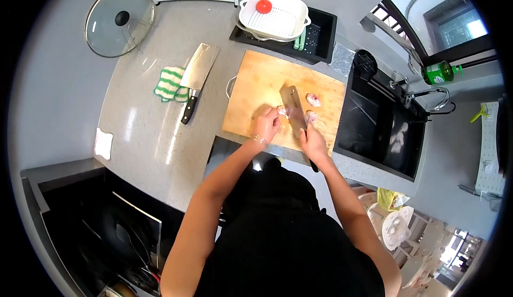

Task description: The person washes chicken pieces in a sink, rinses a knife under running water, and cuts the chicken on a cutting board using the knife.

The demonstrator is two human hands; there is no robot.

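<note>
My right hand is wrapped round the handle of a cleaver, whose broad blade stands over the wooden cutting board. Just left of the blade, my left hand is closed, its fingertips on a small pale piece of raw meat. Right of the blade lie two more pinkish pieces: one raw meat piece farther off, another meat piece close to my right hand. The blade hides part of the board and perhaps some meat.
A second cleaver rests on a green-striped cloth at the left. Behind the board, a white colander with a red round object sits over a black tray. The black sink is at the right, a glass lid far left.
</note>
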